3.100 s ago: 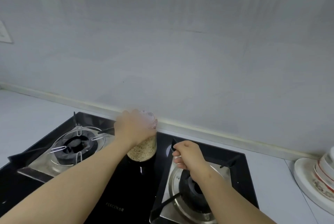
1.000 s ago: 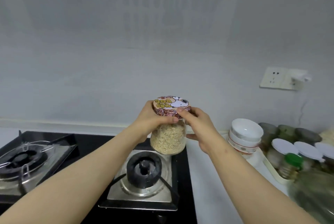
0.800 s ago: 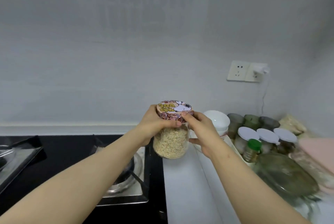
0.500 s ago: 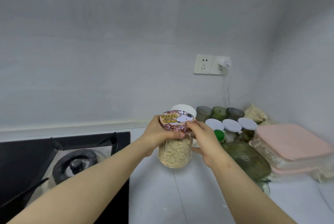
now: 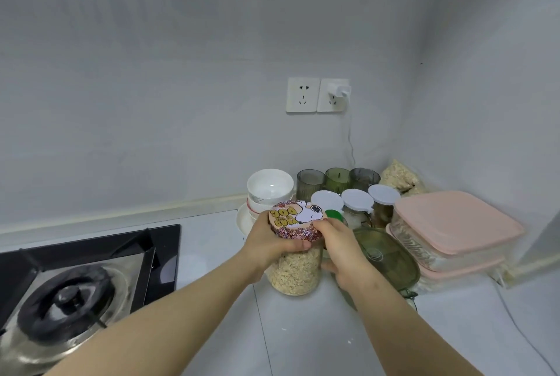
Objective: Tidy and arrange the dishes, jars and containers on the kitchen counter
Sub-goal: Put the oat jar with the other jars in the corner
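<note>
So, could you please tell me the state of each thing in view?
Oat jar: upright, lidded, held in both hands.
Left hand: grips the jar's neck.
Right hand: holds the lid by its edge.
White-lidded jars: closed.
Bowls: stacked, upright.
Pink containers: lidded, stacked.
Green container: lidded.
Burner: unlit.
Right socket: plug in.
</note>
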{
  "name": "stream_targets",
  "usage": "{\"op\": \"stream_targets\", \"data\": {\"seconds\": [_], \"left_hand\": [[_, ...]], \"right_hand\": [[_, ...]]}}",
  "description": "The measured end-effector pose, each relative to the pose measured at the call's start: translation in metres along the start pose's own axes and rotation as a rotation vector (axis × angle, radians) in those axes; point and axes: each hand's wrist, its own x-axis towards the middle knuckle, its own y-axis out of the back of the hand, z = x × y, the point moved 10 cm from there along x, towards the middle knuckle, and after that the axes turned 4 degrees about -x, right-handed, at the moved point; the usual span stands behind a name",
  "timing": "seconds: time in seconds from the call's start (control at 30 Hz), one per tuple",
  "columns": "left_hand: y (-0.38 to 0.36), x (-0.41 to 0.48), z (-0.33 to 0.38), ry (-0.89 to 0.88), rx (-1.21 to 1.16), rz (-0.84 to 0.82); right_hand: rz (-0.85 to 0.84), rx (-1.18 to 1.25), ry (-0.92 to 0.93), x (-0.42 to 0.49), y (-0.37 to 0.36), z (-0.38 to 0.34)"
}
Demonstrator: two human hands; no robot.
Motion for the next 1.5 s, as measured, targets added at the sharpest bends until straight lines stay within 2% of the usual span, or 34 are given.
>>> {"op": "stream_targets", "data": {"seconds": [0.17,0.8,1.5], "left_hand": [[-0.006,0.009,-0.012,-0.006,-0.015,0.012],[-0.009,0.025,-0.041,-0.021,0.047,0.079],[-0.009,0.037,-0.046,0.027,0.300,0.107]], "right_hand": [[0.063,-0.108,0.038,0.015,0.012,-0.001],[0.133,-0.402,-0.020,0.050,0.023,0.035],[0.113,-0.322,-0.052,0.068,0.027,0.037]]}}
